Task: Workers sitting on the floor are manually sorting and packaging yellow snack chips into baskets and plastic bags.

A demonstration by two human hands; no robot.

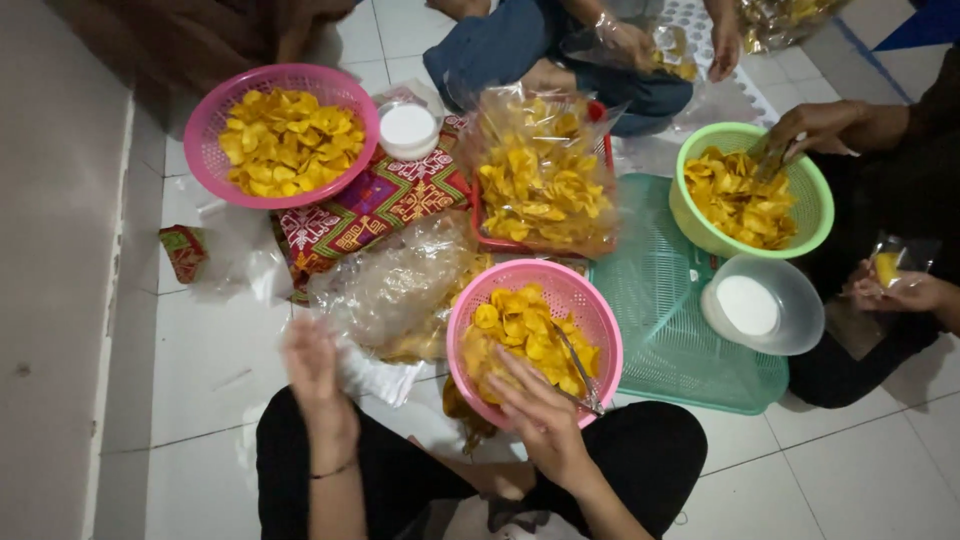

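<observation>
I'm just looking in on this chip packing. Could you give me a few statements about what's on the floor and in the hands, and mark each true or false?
1. The person's right hand rests at the near pink basket of yellow chips. True.
2. The left hand holds metal tongs. False: it is blurred and seems to hold nothing; the tongs lie in the near pink basket.
3. A green basket of chips sits by a co-worker's hand. True.
4. The far pink basket is empty. False: it is full of yellow chips.
5. The white bowl rests on a teal tray. True.
</observation>
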